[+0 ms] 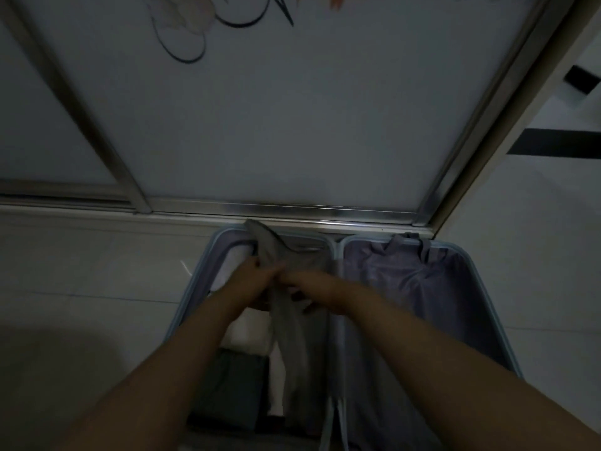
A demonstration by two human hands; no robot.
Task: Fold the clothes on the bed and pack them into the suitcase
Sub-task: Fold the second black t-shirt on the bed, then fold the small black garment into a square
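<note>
The suitcase (406,304) lies open on the tiled floor (81,271), both halves flat, with its far edge against the track of a sliding door (292,125). The picture is dim and a little blurred.

Both hands are over the suitcase's left half, close together and nearly touching. The left hand (255,276) has its fingers curled round a gray garment (292,346), and the right hand (310,284) pinches the same cloth just beside it, so both grips are closed on the garment. The hands hold it about a third of the way along its length. Beyond them, the cloth runs up to the suitcase's far left corner, where its end lies over the rim. On the near side it trails in a long narrow strip toward the suitcase's near edge, along the middle hinge.

Under and beside the strip, in the same left half, lies a white folded piece (247,330). A dark folded piece (227,382) lies nearer still. The suitcase's right half shows a purple lining, with gray straps (426,252) at its far edge.
</note>
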